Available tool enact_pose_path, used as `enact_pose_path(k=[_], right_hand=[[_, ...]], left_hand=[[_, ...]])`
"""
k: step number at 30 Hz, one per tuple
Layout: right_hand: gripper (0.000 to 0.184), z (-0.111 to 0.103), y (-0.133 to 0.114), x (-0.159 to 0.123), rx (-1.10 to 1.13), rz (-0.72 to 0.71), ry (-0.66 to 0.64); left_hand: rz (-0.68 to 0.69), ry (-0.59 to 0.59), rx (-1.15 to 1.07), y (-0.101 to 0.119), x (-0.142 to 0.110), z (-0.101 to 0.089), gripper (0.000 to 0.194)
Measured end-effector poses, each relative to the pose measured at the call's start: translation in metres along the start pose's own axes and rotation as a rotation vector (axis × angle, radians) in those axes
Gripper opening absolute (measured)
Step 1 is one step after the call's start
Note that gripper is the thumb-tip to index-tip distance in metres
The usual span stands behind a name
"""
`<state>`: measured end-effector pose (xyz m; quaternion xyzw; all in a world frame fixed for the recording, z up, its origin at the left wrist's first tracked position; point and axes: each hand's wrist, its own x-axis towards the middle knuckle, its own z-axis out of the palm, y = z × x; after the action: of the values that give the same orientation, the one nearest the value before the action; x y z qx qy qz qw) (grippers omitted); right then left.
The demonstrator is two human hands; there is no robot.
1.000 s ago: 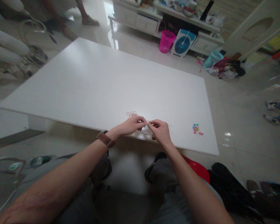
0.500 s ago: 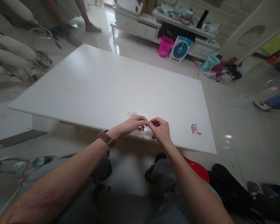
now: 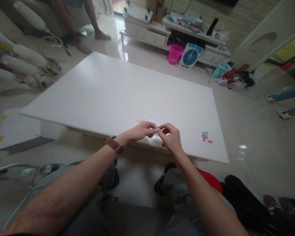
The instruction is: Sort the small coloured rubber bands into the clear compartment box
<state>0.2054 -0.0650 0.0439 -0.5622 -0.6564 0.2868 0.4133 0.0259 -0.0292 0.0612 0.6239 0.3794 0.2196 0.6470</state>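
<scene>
My left hand and my right hand meet fingertip to fingertip over the near edge of the white table. Both are closed in a pinch on something tiny and yellowish that I cannot make out. Just beyond my left hand lie several thin reddish rings, partly hidden by its fingers. A clear, shiny item shows on the table beneath the hands. Beside my right wrist, a small dark and yellow object is mostly covered. Farther right sits a cluster of small colourful pieces.
Beyond the table stand a pink basket, a blue and white fan and a white cabinet. A red stool or bucket is beside my right leg. People's legs show at the far left and the right.
The camera view has shifted slightly. My fingertips stay together, with the left fingers now more closed. At the right, the other person's legs have come further into view.
</scene>
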Motion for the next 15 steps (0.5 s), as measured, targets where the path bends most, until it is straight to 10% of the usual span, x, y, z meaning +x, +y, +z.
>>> enact_pose_path(k=[15], right_hand=[[0.011,0.004,0.008,-0.007,-0.253,-0.083,-0.076]], left_hand=[[0.044,0.001,0.327,-0.016,0.001,-0.028,0.032]])
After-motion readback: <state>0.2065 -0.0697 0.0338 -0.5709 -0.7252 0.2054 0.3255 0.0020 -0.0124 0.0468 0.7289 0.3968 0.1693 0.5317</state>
